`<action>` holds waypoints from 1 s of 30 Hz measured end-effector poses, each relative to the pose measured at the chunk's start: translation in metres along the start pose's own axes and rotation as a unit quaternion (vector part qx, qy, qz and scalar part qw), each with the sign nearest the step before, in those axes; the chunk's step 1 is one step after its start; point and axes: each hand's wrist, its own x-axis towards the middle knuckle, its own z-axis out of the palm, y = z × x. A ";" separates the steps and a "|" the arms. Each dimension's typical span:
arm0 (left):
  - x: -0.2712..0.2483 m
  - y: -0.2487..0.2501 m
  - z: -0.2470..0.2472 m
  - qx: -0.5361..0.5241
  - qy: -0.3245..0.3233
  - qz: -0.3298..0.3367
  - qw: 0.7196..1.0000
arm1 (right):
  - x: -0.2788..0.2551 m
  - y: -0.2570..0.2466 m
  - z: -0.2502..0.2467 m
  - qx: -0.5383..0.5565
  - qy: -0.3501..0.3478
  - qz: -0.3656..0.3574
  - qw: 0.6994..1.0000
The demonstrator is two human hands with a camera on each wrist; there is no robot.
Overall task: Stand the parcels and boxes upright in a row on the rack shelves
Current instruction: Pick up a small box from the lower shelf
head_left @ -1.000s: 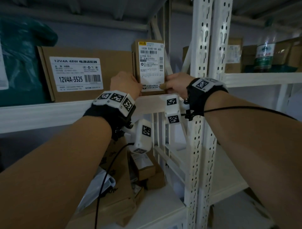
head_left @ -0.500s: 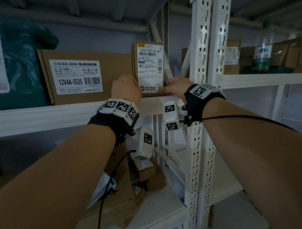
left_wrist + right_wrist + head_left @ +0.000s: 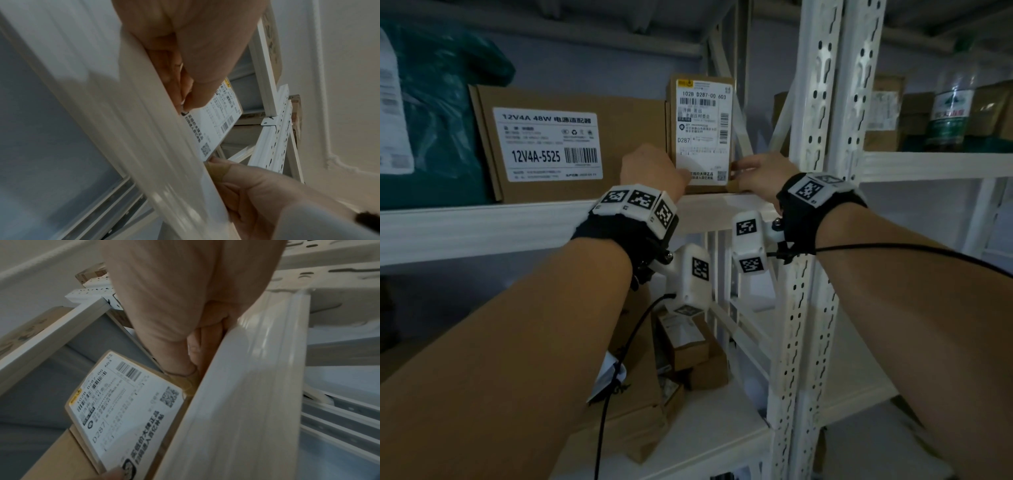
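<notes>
A small brown box (image 3: 702, 133) with a white shipping label stands upright on the upper rack shelf (image 3: 482, 226), right beside a large brown box (image 3: 571, 144) marked 12V4A-5525. My left hand (image 3: 650, 169) holds its lower left corner, with the thumb on the label (image 3: 216, 128) and the fingers curled. My right hand (image 3: 760, 174) grips the lower right corner, fingers curled against the box's side (image 3: 127, 405). The shelf's front lip hides the box's bottom edge in both wrist views.
A white perforated rack upright (image 3: 822, 137) stands just right of the small box. A green plastic parcel (image 3: 438, 102) fills the shelf's left end. Several small boxes (image 3: 688, 349) lie jumbled on the lower shelf. The neighbouring rack holds a bottle (image 3: 948, 109) and more boxes.
Hardly anything differs: both hands keep hold of the small box's lower corners, and it stays upright on the shelf.
</notes>
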 end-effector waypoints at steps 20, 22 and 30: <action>-0.018 0.001 0.001 -0.034 0.041 0.044 0.998 | -0.025 0.009 -0.014 0.268 0.040 -0.006 0.962; -0.022 0.001 0.002 -0.022 0.050 0.060 0.997 | -0.027 0.008 -0.016 0.298 0.030 -0.004 0.954; -0.028 0.000 -0.002 -0.015 0.024 0.083 0.996 | -0.030 0.001 -0.020 0.261 0.011 0.028 0.965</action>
